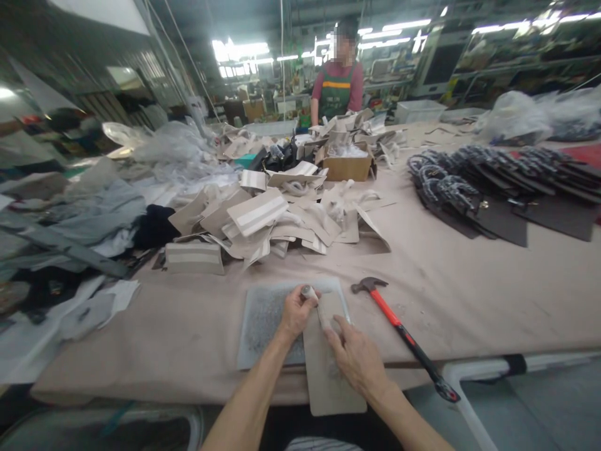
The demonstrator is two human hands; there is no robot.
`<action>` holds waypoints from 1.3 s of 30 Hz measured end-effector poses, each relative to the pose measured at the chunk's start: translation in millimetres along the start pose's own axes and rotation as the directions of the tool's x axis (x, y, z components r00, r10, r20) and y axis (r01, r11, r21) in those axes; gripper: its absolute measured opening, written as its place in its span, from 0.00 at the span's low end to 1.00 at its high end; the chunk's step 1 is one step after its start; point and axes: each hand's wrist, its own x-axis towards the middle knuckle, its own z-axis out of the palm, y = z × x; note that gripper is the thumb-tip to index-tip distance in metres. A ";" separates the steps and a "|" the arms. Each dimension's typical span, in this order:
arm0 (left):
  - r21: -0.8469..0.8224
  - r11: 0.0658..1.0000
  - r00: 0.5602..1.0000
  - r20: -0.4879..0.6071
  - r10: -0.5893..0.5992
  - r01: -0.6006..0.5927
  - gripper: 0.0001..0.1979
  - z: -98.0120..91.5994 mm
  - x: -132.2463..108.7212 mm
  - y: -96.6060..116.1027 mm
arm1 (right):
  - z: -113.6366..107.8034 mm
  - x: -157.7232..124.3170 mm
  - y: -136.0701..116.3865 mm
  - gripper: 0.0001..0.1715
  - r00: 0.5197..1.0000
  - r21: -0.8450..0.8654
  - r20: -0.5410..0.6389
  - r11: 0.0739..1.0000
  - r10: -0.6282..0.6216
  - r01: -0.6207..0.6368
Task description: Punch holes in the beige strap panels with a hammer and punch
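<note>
Currently left hand (295,311) grips a punch tool (312,298) upright on the grey panel (328,369) overhanging the surface (197,332); right hand (357,358) presses flat nearby, so slippage could mar it or nick fingers.

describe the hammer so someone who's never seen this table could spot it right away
Start at the long beige work table and look to its near edge, just right of the person's right hand and the grey cutting mat. The hammer lies there flat, dark claw head pointing away, handle running diagonally off the edge. Its bright red and black handle is the only vivid colour among the beige pieces.
</note>
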 end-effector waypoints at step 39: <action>0.325 0.933 0.985 0.118 0.125 -0.157 0.06 2.7 -3.1 -9.1 | -56.0 21.5 53.5 0.13 0.886 0.738 0.321 0.498 0.334 -0.455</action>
